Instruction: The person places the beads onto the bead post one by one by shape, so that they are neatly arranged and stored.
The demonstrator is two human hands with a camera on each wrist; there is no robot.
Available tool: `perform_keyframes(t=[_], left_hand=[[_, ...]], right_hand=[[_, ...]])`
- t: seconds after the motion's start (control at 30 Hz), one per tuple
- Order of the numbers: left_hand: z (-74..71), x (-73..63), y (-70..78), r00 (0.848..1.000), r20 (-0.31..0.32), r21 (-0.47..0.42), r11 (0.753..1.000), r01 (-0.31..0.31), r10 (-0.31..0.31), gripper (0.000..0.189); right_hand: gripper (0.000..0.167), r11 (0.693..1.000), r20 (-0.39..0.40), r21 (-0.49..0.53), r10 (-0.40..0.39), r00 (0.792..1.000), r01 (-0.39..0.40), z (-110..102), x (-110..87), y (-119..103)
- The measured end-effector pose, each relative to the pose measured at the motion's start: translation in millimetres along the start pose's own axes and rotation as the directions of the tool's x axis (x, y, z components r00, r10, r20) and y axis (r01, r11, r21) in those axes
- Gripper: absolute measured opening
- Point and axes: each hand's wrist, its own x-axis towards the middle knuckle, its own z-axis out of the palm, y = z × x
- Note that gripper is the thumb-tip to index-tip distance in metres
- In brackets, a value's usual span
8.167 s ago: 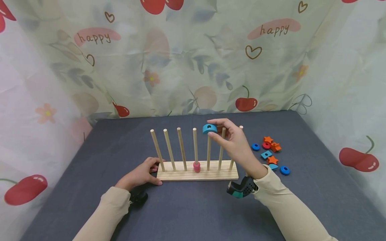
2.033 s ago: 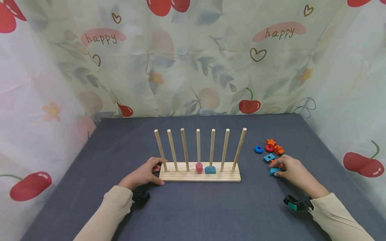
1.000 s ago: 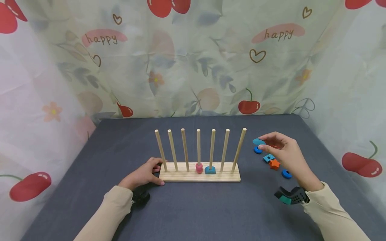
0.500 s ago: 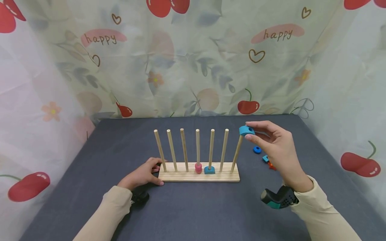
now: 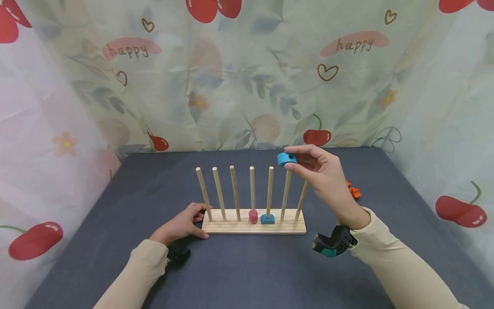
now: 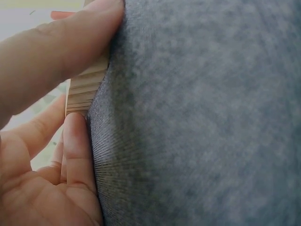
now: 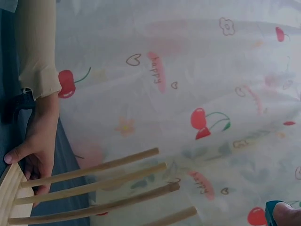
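A wooden peg board (image 5: pixel 227 228) with a row of several upright pegs stands on the dark cloth. My left hand (image 5: pixel 182 224) grips its left end, thumb at the front corner and fingers around the side; the left wrist view shows the wooden end (image 6: pixel 84 92) between thumb and fingers. My right hand (image 5: pixel 322 174) pinches a blue half-round block (image 5: pixel 287 159) with a hole, held at the top of the second peg from the right. Whether the peg enters the hole is hidden. Another blue half-round block (image 5: pixel 267 219) and a pink bead (image 5: pixel 252 217) sit at the feet of neighbouring pegs.
Orange shaped pieces (image 5: pixel 353 191) lie right of the board, partly behind my right hand and forearm, which hide the other loose pieces. A printed curtain (image 5: pixel 231 86) hangs behind and at both sides of the cloth-covered table (image 5: pixel 247 274).
The first blue half-round block went down onto the middle-right peg. My right hand then picked a second one from the pile and carried it left above the board. The left hand stays put.
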Motion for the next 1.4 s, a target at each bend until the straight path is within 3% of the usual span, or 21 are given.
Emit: perform_keyframes(t=[0.23,0.57,0.83,1.13,1.4], left_hand=[[-2.1,-0.6,-0.8,1.000,-0.010,0.034,0.999,-0.018,0.019,0.076],[-2.3,-0.2,-1.4,0.999,-0.004,0.034,0.999,-0.034,0.034,0.076],[-2.3,-0.2,0.2,1.000,-0.004,0.027,1.000,0.003,-0.003,0.078],[-1.8,-1.3,-1.2,1.000,-0.008,0.030,0.999,-0.017,0.017,0.076],[-1.1,-1.4,-0.2,1.000,-0.012,0.028,1.000,-0.012,0.012,0.076]], right_hand=[[0.036,1.000,-0.008,0.014,0.012,1.000,-0.012,17.0,3.3,6.3],[0.031,0.994,0.004,-0.110,0.021,1.000,-0.020,30.7,5.3,22.5],[0.032,0.995,0.030,-0.071,0.066,0.997,-0.064,35.4,3.4,29.0],[0.038,0.992,0.012,-0.032,0.121,0.993,-0.120,41.9,-3.8,39.5],[0.032,0.977,0.000,-0.020,0.211,0.977,-0.211,46.7,-16.9,63.0]])
